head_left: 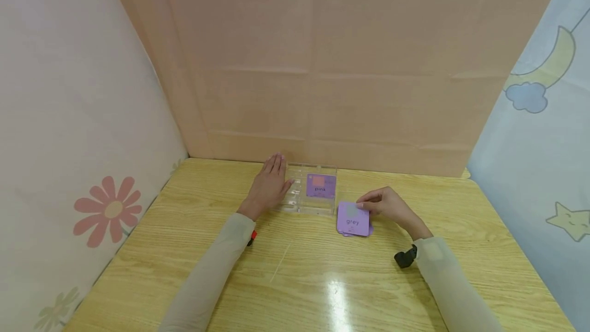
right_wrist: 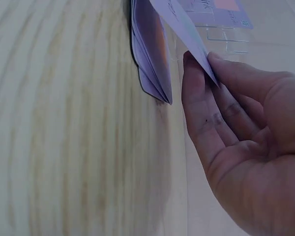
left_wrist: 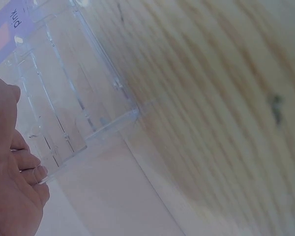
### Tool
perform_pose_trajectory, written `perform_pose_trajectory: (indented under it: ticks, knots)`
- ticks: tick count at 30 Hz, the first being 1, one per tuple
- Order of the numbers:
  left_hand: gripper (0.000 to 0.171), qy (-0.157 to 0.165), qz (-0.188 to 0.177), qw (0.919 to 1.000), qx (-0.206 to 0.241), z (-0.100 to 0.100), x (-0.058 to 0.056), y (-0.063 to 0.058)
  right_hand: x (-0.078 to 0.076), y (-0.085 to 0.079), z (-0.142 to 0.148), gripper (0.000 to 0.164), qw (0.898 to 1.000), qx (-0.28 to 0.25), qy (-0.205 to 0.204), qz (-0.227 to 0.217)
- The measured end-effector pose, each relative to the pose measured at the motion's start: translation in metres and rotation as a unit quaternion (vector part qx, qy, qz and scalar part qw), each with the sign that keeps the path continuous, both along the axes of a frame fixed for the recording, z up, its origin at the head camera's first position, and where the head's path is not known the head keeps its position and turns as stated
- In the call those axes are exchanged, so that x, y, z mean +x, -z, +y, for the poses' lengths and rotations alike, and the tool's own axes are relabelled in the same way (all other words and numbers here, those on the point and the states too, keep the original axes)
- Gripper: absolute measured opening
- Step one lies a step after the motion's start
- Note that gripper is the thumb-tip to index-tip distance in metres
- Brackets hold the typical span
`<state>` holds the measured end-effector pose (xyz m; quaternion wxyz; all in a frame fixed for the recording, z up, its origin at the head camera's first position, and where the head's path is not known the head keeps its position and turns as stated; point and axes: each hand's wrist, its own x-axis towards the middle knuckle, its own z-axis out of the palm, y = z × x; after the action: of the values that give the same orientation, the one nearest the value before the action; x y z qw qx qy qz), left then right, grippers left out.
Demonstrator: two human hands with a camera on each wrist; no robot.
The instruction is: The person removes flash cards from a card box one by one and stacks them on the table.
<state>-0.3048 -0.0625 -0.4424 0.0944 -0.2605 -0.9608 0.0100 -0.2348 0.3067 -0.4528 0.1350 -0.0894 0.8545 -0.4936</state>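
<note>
A clear plastic tray (head_left: 295,208) with several compartments lies at the back of the table, and a purple card reading "pink" (head_left: 321,187) is in its right part. My left hand (head_left: 269,184) rests along the tray's left side, fingers straight and pointing away from me. To the tray's right, my right hand (head_left: 389,206) pinches the upper right corner of a purple card reading "grey" (head_left: 352,223) between thumb and fingers. That card is lifted off a small stack of purple cards (right_wrist: 150,64) in the right wrist view, tilted away from the one below.
The wood-grain table (head_left: 313,281) carries everything. A brown paper-like backdrop (head_left: 322,65) rises right behind the tray. Printed panels close the sides, with a red flower (head_left: 110,210) at left and a yellow moon (head_left: 550,63) at right.
</note>
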Motion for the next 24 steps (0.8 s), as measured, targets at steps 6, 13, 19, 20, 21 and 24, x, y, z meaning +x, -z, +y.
perform_pose_trajectory:
  ticks: [6,13,19,20,21,24]
  knots:
    - [0.074,0.002,-0.003,1.0,-0.001,0.0,0.0,0.0,-0.003,0.005,0.0,0.026,1.0,0.004,-0.001,-0.009]
    - [0.074,0.001,-0.002,1.0,-0.001,0.0,0.0,0.0,-0.007,0.009,-0.003,0.02,0.999,0.035,-0.003,0.003]
    - [0.075,0.0,-0.002,1.0,-0.004,0.0,-0.002,0.001,-0.009,0.009,-0.008,0.016,0.997,0.07,-0.005,0.022]
    - [0.075,-0.001,-0.003,1.0,-0.005,0.0,-0.002,0.002,-0.009,0.008,-0.009,0.016,0.997,0.074,-0.004,0.023]
    - [0.075,-0.001,-0.004,1.0,-0.006,0.0,-0.003,0.002,-0.009,0.008,-0.01,0.015,0.997,0.077,-0.004,0.025]
    - [0.076,-0.002,-0.008,0.9999,-0.007,0.0,-0.003,0.003,-0.009,0.008,-0.011,0.014,0.996,0.088,-0.005,0.031]
